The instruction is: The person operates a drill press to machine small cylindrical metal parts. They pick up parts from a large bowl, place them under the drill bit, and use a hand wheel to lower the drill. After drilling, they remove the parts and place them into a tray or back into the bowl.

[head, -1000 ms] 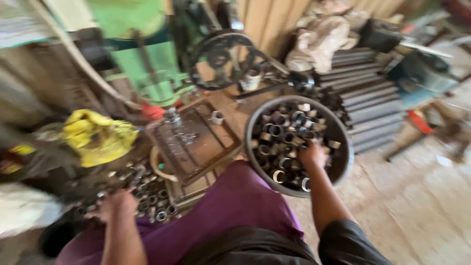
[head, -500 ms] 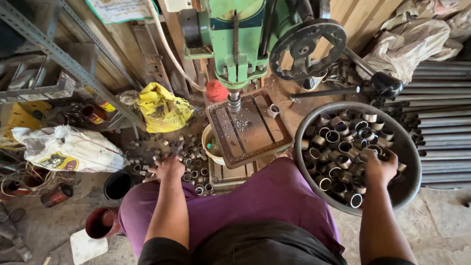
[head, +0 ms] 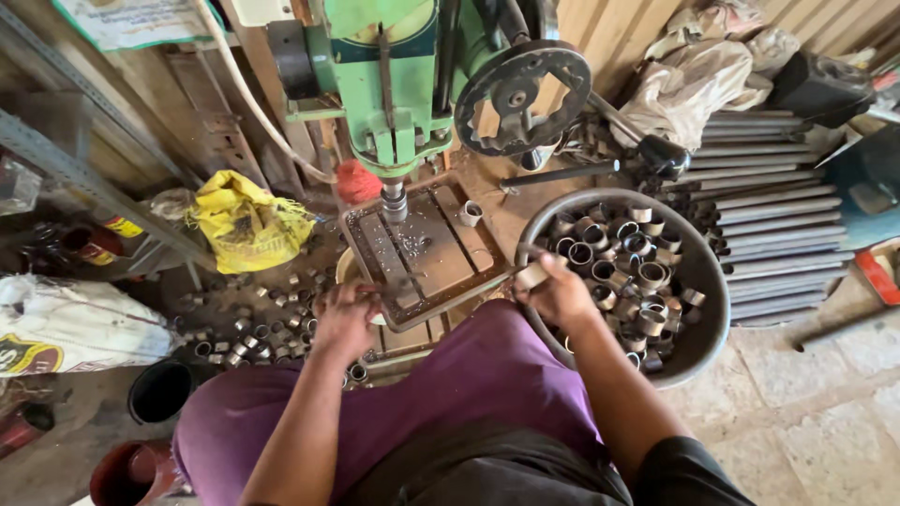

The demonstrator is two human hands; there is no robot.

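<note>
Head view, looking down over the lap.

- Right hand [head: 560,292]: fingers closed round one short metal ring [head: 532,275], held clear of the basin [head: 712,323] rim and pointing toward the drill table [head: 427,251]. Thumb-and-finger pinch keeps the ring's bore open to view.
- Left hand [head: 345,317]: resting at the table's near-left corner, fingers curled down; whether they hold anything cannot be told.
- Basin: round, grey, just right of the lap, heaped with like rings, set within the right hand's reach.
- Drill table: slotted plate strewn with swarf, directly under the spindle [head: 395,200] of the green drill press [head: 389,84]; one single ring [head: 470,214] stands at its far right corner.
- Handwheel [head: 521,84]: black, on the press's right side.
- Loose rings [head: 253,319]: scattered on the floor left of the lap, apart from the basin's stock.
- Tubes [head: 778,211]: long, stacked flat beyond the basin.
- Yellow bag [head: 248,225]: crumpled, left of the press.
</note>
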